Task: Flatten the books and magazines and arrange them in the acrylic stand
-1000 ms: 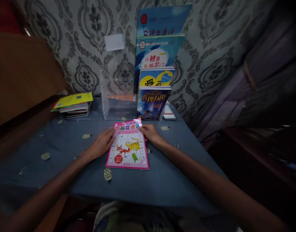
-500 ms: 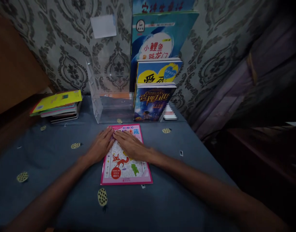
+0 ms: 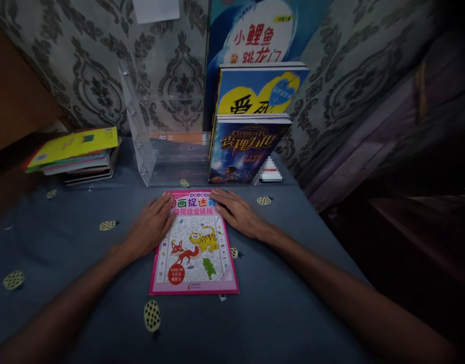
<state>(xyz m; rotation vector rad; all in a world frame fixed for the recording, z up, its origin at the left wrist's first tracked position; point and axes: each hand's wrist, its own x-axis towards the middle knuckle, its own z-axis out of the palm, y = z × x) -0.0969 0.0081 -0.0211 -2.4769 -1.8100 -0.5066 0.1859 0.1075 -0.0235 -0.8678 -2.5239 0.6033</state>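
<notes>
A pink activity book with a fox and a tiger on its cover lies flat on the blue tablecloth in front of me. My left hand rests flat at the book's upper left edge, fingers apart. At the upper right corner my right hand lies flat, fingertips touching the cover. Neither hand grips anything.
A clear acrylic stand holds several upright books against the patterned wall. A stack of flat books with a yellow one on top lies at the left. Dark furniture stands beyond the table's right edge.
My right hand slid off the middle of the cover to the book's upper right corner. The left hand stayed at the left edge. The view came closer to the stand.
</notes>
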